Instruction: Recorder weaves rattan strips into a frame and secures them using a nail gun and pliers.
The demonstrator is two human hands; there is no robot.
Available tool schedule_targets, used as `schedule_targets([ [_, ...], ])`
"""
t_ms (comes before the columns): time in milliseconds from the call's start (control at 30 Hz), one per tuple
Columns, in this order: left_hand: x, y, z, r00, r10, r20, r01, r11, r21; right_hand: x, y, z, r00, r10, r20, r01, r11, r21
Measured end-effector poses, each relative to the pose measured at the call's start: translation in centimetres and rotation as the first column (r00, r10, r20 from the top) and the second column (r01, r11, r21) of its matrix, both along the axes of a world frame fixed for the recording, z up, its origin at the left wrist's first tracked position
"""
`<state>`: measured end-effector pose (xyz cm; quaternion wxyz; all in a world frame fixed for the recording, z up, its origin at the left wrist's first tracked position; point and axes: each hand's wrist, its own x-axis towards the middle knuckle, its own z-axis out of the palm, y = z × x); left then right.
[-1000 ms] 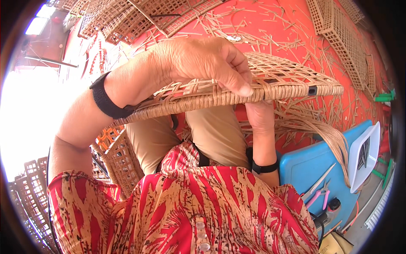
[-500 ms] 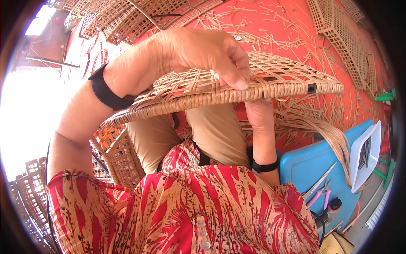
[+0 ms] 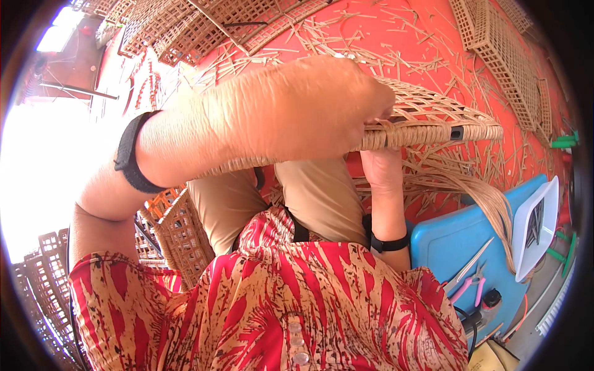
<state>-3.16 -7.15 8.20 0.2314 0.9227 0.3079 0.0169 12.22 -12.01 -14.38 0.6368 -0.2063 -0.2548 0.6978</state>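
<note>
A tan woven wicker panel (image 3: 442, 108) with a curved rim wrapped in strands is held up over my lap. My left hand (image 3: 328, 108) is closed above the rim, its back toward me, and covers the middle of the panel. Its fingertips are curled beside a strand looped over the rim; what they pinch is hidden. From below, my right hand (image 3: 380, 167) grips the panel just under the rim, its fingers out of sight behind it. Right of my left hand, a small dark patch (image 3: 456, 133) shows on the rim.
A bundle of loose strands (image 3: 489, 201) trails onto a blue stool (image 3: 433, 241). On it are a white tray (image 3: 536, 229) with dark pieces and pink-handled pliers (image 3: 473, 285). Strand scraps (image 3: 402, 43) litter the red floor. Wicker pieces (image 3: 504, 62) stand at the far right, others at left.
My left hand has risen off the rim toward me, its fingers curling in, and now hides more of the panel. The right hand and the panel stay nearly where they were.
</note>
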Motion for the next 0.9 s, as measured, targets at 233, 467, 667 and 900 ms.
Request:
schedule_targets([
  [233,0.1,-1.8,-0.1,0.996,0.084,0.039,-0.090,0.977,0.195,0.3,0.1,0.8,0.999,0.046,0.020,-0.048,0.991,0.121],
  [467,-0.7,-2.4,-1.0,0.982,0.133,0.137,-0.156,0.971,0.180,-0.2,0.1,1.2,0.999,-0.041,0.033,0.039,0.997,0.064],
  [667,-0.9,-2.6,-1.6,0.974,0.123,0.192,-0.158,0.971,0.179,-0.4,-0.1,1.0,0.994,-0.110,0.013,0.110,0.994,-0.025],
  [900,-0.8,-2.5,-2.2,0.953,0.111,0.281,-0.162,0.973,0.164,-0.4,-0.1,1.6,0.991,-0.127,0.053,0.122,0.989,0.082],
])
